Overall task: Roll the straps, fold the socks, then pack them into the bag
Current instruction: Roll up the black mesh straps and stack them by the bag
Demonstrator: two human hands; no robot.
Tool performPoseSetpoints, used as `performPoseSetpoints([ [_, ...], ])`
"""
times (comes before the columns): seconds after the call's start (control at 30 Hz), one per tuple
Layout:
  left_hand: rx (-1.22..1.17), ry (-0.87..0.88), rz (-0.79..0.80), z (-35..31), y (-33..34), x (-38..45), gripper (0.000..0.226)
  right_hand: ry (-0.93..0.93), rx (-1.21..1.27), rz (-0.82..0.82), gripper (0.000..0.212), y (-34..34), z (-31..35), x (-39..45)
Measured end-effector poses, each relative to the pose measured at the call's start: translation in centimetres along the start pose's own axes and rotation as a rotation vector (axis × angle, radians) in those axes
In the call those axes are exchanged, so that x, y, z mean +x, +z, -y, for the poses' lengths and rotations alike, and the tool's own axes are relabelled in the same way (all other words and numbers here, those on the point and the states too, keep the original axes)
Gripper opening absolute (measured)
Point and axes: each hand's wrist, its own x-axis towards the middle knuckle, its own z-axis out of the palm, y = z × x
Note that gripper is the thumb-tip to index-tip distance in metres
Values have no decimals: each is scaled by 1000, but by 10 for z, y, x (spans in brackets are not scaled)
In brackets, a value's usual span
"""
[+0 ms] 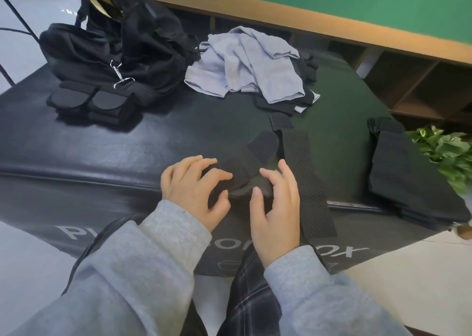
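Note:
A black strap lies at the near edge of the black padded box, partly rolled. My left hand grips the roll's left side with curled fingers. My right hand pinches its right side between thumb and fingers. The strap's rounded end sticks out behind the roll. A perforated black strap lies flat just right of my hands. Light grey socks sit in a heap at the back. The black bag stands open at the back left.
Rolled black straps sit in front of the bag beside a metal clip. More black straps are stacked at the box's right edge, near a green plant. A wooden shelf runs behind.

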Motion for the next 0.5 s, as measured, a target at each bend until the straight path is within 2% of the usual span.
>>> performPoseSetpoints([
  [0.2,-17,26,28,6,-2,4,30,55,-138,98,48,1,4,2],
  [0.37,-23,18,19,5,-3,5,30,-4,-140,70,49,4,0,2],
  [0.5,8,-119,82,-1,-9,10,43,-68,-90,58,49,4,-4,0],
])
